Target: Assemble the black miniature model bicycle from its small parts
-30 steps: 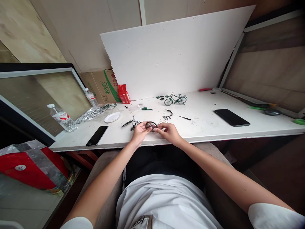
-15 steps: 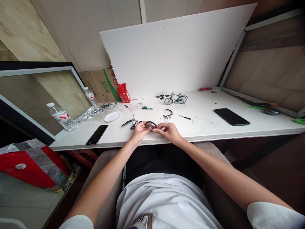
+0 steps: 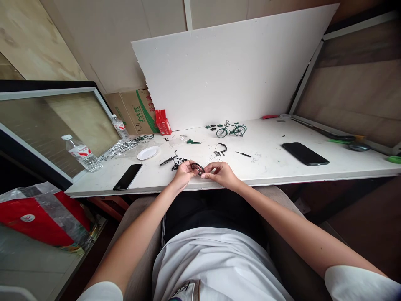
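Note:
A small black spoked toy bicycle wheel (image 3: 198, 168) is held up over the table's front edge. My left hand (image 3: 184, 174) grips its left side between thumb and fingers. The fingers of my right hand (image 3: 221, 173) are pinched at the wheel's right rim. Just behind my left hand lies a partly built black toy bicycle (image 3: 173, 160), partly covered by the hand. Beyond my right hand are a curved black part (image 3: 223, 147) and a small screwdriver (image 3: 243, 154). Farther back stands a complete green toy bicycle (image 3: 231, 130).
On the white table (image 3: 266, 167) lie a phone (image 3: 128, 177) at left, a larger black phone (image 3: 305, 153) at right, a white paper plate (image 3: 148, 153) and a green part (image 3: 193, 142). Water bottles (image 3: 82, 153) and a red box (image 3: 163, 122) stand at the back left.
The wheel has turned in my fingers, from facing me more fully to a tilted, narrower view. Both hands stay in nearly the same place.

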